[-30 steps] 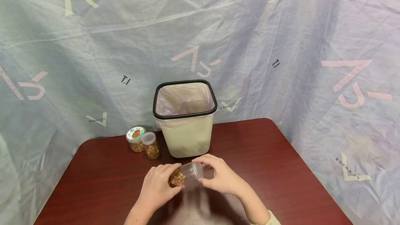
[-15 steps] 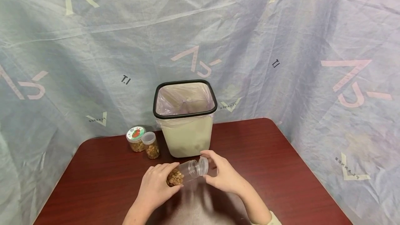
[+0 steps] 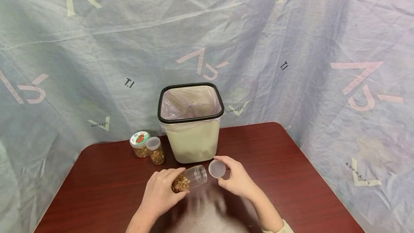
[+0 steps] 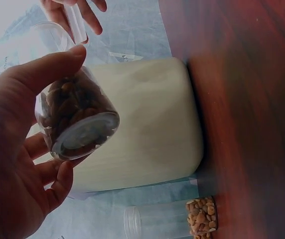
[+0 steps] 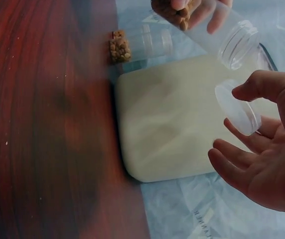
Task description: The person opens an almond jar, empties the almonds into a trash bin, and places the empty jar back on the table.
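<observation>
My left hand [image 3: 161, 191] grips a clear plastic jar [image 3: 196, 176] tilted on its side, its open mouth pointing right. Brown nut-like pieces [image 3: 181, 183] lie in the base of the jar, inside my left hand's grasp. In the left wrist view the jar's bottom [image 4: 86, 133] faces the camera. My right hand [image 3: 237, 179] pinches a round translucent lid [image 3: 217, 169] by its edge between thumb and fingers. The lid is apart from the jar, just right of its mouth. In the right wrist view the lid [image 5: 237, 108] hangs beneath the jar mouth [image 5: 238, 45].
A cream trash bin [image 3: 194, 141] with a black rim and clear liner stands behind my hands. Left of it are a lidded jar of brown pieces [image 3: 156, 152] and a wider jar with a green-and-white printed lid [image 3: 140, 138]. The red-brown table [image 3: 275, 161] ends at a hanging cloth.
My right hand has pulled the lid off the jar mouth and moved it right, turning its flat top upward toward the head camera. My left hand and the jar have shifted slightly left.
</observation>
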Action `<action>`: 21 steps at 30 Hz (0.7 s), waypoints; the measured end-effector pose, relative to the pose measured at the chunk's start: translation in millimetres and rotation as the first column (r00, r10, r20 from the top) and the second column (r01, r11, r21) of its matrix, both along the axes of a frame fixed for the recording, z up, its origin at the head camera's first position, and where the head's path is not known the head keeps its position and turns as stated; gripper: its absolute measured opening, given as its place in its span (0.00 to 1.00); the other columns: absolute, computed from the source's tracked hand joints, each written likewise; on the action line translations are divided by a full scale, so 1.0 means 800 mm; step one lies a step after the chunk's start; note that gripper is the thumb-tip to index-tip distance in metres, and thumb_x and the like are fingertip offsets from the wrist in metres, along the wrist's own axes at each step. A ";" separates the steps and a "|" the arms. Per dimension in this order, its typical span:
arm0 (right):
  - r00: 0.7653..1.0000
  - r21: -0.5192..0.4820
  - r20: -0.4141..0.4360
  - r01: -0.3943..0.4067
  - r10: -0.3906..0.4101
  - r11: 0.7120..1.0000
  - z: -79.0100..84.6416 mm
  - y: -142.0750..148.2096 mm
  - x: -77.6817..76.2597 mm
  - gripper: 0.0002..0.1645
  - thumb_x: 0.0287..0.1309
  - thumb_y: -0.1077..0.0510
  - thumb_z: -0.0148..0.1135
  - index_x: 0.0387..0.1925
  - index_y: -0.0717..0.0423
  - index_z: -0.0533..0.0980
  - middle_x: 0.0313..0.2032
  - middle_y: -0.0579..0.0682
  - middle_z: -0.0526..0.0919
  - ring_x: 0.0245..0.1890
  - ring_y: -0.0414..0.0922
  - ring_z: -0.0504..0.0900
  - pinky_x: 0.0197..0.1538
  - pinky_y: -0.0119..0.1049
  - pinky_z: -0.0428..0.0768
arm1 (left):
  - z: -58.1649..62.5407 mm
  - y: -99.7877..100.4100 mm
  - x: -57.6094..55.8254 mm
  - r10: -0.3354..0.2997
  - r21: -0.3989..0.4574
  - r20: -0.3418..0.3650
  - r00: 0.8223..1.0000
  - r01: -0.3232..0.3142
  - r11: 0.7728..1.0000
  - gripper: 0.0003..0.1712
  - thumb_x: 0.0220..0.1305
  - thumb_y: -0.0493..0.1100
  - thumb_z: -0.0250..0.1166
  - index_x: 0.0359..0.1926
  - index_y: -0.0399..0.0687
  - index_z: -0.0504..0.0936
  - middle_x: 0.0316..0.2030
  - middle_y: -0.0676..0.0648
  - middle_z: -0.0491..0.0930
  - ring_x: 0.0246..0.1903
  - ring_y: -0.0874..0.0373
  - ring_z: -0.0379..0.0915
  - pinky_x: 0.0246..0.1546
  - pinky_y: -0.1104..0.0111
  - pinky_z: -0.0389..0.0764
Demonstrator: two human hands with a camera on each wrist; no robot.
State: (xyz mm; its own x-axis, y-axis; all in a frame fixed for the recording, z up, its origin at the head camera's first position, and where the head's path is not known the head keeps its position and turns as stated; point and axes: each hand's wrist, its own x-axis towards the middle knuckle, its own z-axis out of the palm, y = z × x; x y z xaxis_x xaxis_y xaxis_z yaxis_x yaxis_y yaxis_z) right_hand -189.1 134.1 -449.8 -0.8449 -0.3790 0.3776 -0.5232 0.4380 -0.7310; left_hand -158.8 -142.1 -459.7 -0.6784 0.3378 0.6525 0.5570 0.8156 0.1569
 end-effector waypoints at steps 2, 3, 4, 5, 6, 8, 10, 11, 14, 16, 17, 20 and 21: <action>1.000 0.014 0.008 0.030 -0.030 0.999 -0.001 0.002 -0.001 0.41 0.37 0.72 0.67 0.59 0.52 0.73 0.48 0.44 0.80 0.40 0.42 0.79 0.43 0.38 0.78 | 0.001 -0.001 0.000 0.002 -0.002 -0.001 1.000 -0.002 1.000 0.41 0.27 0.58 0.82 0.50 0.55 0.84 0.40 0.57 0.83 0.35 0.60 0.78 0.34 0.63 0.73; 0.999 0.016 0.012 0.043 -0.044 0.999 -0.002 0.004 -0.001 0.40 0.37 0.72 0.68 0.58 0.52 0.74 0.48 0.43 0.80 0.40 0.42 0.78 0.43 0.39 0.78 | 0.002 -0.001 0.000 0.001 -0.002 0.002 1.000 -0.001 1.000 0.41 0.27 0.58 0.82 0.50 0.55 0.84 0.40 0.57 0.83 0.35 0.60 0.78 0.34 0.63 0.73; 0.998 0.014 0.021 0.055 -0.056 0.998 -0.002 0.005 -0.002 0.40 0.36 0.71 0.69 0.57 0.51 0.75 0.48 0.43 0.80 0.41 0.41 0.78 0.44 0.40 0.78 | 0.002 -0.001 0.000 0.002 -0.002 0.005 1.000 -0.002 1.000 0.41 0.28 0.58 0.82 0.50 0.55 0.84 0.40 0.57 0.83 0.35 0.60 0.78 0.34 0.63 0.74; 0.997 0.014 0.025 0.069 -0.069 0.998 -0.003 0.006 -0.003 0.39 0.36 0.71 0.71 0.56 0.51 0.75 0.47 0.43 0.80 0.41 0.41 0.78 0.44 0.40 0.77 | 0.003 -0.002 0.001 0.004 -0.004 0.010 1.000 -0.004 1.000 0.40 0.28 0.58 0.82 0.50 0.56 0.84 0.40 0.57 0.83 0.34 0.60 0.78 0.34 0.63 0.74; 0.996 0.021 0.027 0.085 -0.085 0.996 -0.004 0.008 -0.005 0.38 0.35 0.70 0.73 0.54 0.51 0.76 0.46 0.42 0.79 0.42 0.41 0.77 0.45 0.41 0.77 | 0.003 -0.002 0.001 0.007 -0.005 0.016 1.000 -0.007 1.000 0.40 0.28 0.58 0.82 0.50 0.56 0.84 0.40 0.57 0.83 0.34 0.61 0.78 0.35 0.63 0.74; 0.993 0.030 0.031 0.114 -0.115 0.993 -0.007 0.010 -0.008 0.36 0.34 0.68 0.77 0.51 0.50 0.76 0.45 0.42 0.78 0.43 0.41 0.76 0.45 0.40 0.76 | 0.003 -0.004 0.002 0.014 -0.005 0.027 1.000 -0.014 1.000 0.40 0.28 0.58 0.82 0.50 0.56 0.84 0.39 0.57 0.83 0.34 0.61 0.77 0.35 0.63 0.74; 0.990 0.041 0.031 0.138 -0.139 0.990 -0.009 0.013 -0.012 0.35 0.34 0.65 0.79 0.49 0.51 0.76 0.44 0.43 0.77 0.42 0.41 0.76 0.45 0.40 0.76 | 0.003 -0.005 0.003 0.020 -0.004 0.035 0.999 -0.019 1.000 0.40 0.28 0.58 0.82 0.50 0.56 0.84 0.39 0.57 0.83 0.34 0.61 0.78 0.35 0.63 0.74; 0.988 0.051 0.030 0.152 -0.153 0.987 -0.011 0.014 -0.014 0.35 0.34 0.64 0.80 0.49 0.51 0.76 0.43 0.43 0.77 0.42 0.41 0.76 0.45 0.40 0.76 | 0.003 -0.006 0.003 0.022 -0.004 0.040 0.999 -0.022 1.000 0.40 0.28 0.58 0.82 0.50 0.56 0.84 0.39 0.57 0.83 0.34 0.61 0.78 0.35 0.62 0.74; 0.983 0.067 0.031 0.181 -0.183 0.981 -0.016 0.020 -0.021 0.34 0.36 0.63 0.80 0.50 0.53 0.77 0.42 0.43 0.77 0.41 0.41 0.76 0.44 0.40 0.77 | 0.002 -0.008 0.004 0.023 0.000 0.051 0.998 -0.023 1.000 0.40 0.28 0.58 0.82 0.50 0.55 0.84 0.40 0.57 0.83 0.34 0.60 0.78 0.35 0.62 0.74; 0.979 0.081 0.028 0.201 -0.204 0.976 -0.019 0.024 -0.026 0.34 0.36 0.62 0.79 0.51 0.53 0.78 0.43 0.43 0.77 0.40 0.41 0.76 0.43 0.41 0.76 | 0.002 -0.008 0.004 0.023 -0.002 0.061 0.998 -0.023 1.000 0.40 0.29 0.59 0.82 0.51 0.56 0.84 0.40 0.57 0.83 0.34 0.61 0.77 0.35 0.62 0.75; 0.976 0.090 0.025 0.212 -0.215 0.973 -0.020 0.026 -0.029 0.33 0.36 0.62 0.79 0.50 0.53 0.78 0.43 0.43 0.78 0.40 0.41 0.76 0.43 0.41 0.76 | 0.001 -0.009 0.004 0.024 -0.003 0.066 0.998 -0.024 1.000 0.40 0.29 0.59 0.82 0.51 0.57 0.84 0.40 0.57 0.83 0.34 0.61 0.77 0.35 0.62 0.75; 0.970 0.106 0.022 0.239 -0.242 0.965 -0.022 0.032 -0.037 0.32 0.36 0.62 0.79 0.49 0.54 0.79 0.43 0.44 0.79 0.40 0.42 0.77 0.43 0.41 0.76 | 0.000 -0.010 0.005 0.027 -0.003 0.080 0.996 -0.027 1.000 0.40 0.29 0.59 0.82 0.51 0.58 0.83 0.40 0.58 0.83 0.35 0.61 0.77 0.36 0.62 0.75; 0.968 0.113 0.022 0.246 -0.249 0.963 -0.023 0.033 -0.040 0.32 0.37 0.62 0.79 0.49 0.54 0.79 0.43 0.45 0.79 0.40 0.43 0.77 0.43 0.41 0.76 | 0.000 -0.010 0.005 0.028 -0.003 0.084 0.996 -0.028 1.000 0.40 0.29 0.59 0.82 0.51 0.58 0.83 0.40 0.58 0.83 0.35 0.61 0.77 0.36 0.62 0.75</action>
State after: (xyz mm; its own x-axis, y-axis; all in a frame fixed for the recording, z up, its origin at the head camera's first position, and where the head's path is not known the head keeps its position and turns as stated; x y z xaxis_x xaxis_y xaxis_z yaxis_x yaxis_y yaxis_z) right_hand -220.8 160.6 -467.8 -0.9295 -0.1933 0.3140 -0.3631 0.6281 -0.6882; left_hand -155.0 -149.8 -460.0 -0.7398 0.3186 0.5926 0.5187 0.8310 0.2007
